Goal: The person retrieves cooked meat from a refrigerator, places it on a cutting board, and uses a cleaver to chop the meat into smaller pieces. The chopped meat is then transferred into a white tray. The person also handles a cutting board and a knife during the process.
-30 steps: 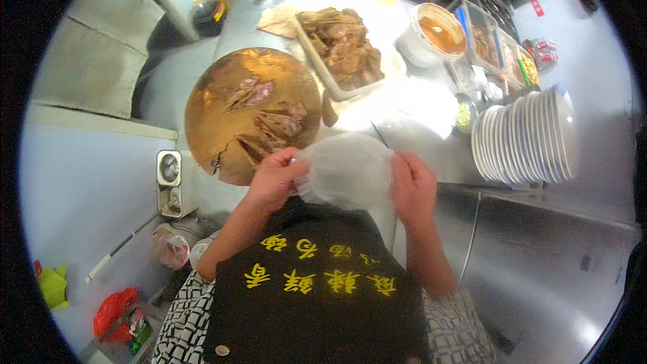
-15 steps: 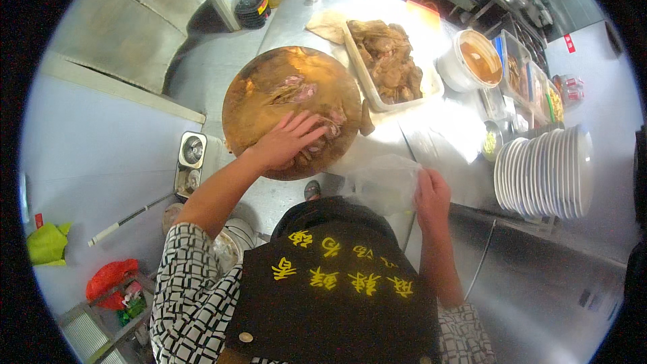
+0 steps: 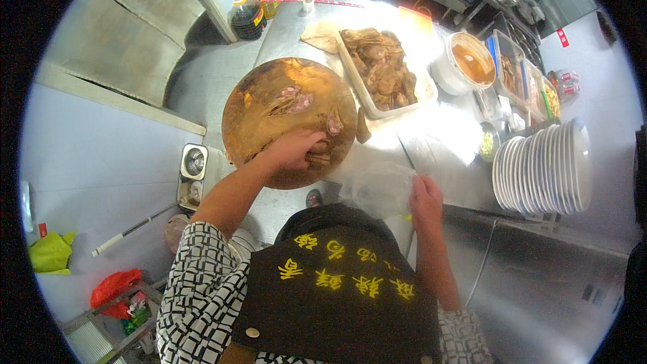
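Touches meat point(image 3: 319, 160) at lower right of the round board point(image 3: 253, 104) with left grip point(image 3: 295, 150). Comes in palm down, fingers bent over the pieces, apparently to keep loose bits together. Can't tell if closed around any; fingertips partly hidden. On the same board, apart from the grip: more pieces farther up and off to the right.

Pinches clear bag point(image 3: 377, 185) in right grip point(image 3: 426, 201), fingers closed on its right side. Held from one side only, so sagging; kept just beside the board, probably for easy reach.

Board set at near left of the steel counter point(image 3: 275, 23), close to the body, presumably for a short reach. Just beyond to the right: tray point(image 3: 403, 111) heaped with brown chunks point(image 3: 384, 67), walls likely containing them. Farther right: white tub point(image 3: 445, 67) of orange-brown liquid, then clear bins point(image 3: 515, 61). Nearer, at right: plates point(image 3: 539, 168) packed in one stack, likely to save room, with bowl point(image 3: 486, 145) of green bits just beside.
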The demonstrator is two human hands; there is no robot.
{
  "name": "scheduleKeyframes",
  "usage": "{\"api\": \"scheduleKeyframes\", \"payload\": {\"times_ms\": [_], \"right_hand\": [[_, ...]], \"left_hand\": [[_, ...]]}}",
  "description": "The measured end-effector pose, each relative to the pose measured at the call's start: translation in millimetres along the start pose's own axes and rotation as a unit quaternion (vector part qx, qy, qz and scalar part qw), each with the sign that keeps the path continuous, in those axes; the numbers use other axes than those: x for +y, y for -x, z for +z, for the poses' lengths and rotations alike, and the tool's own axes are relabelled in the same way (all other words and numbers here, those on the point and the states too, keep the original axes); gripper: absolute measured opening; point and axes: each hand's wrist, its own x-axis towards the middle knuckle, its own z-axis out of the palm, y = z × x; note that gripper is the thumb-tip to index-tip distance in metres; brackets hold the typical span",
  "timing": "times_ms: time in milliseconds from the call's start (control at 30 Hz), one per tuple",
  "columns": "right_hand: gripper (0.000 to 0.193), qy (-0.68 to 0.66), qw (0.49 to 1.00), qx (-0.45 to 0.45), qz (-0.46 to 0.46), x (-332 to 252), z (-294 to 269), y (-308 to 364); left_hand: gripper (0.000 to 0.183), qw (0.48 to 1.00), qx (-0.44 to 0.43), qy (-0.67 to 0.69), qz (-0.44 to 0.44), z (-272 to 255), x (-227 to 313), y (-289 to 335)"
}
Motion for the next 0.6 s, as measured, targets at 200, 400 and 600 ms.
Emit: {"api": "scheduleKeyframes", "payload": {"times_ms": [200,400,600], "right_hand": [[0.022,0.059,0.998,0.016,-0.007,-1.2,7.2,-4.3],[0.019,-0.02,0.999,0.028,-0.014,15.0,24.6,-18.7],[0.03,0.053,0.998,0.003,-0.039,18.4,36.9,-17.7]], "left_hand": [[0.077,0.982,0.091,0.14,-0.087,10.2,6.0,13.7],[0.067,0.834,0.019,0.541,-0.107,-7.4,68.2,13.8],[0.063,0.69,-0.143,0.698,-0.127,36.9,109.4,-19.6]]}}
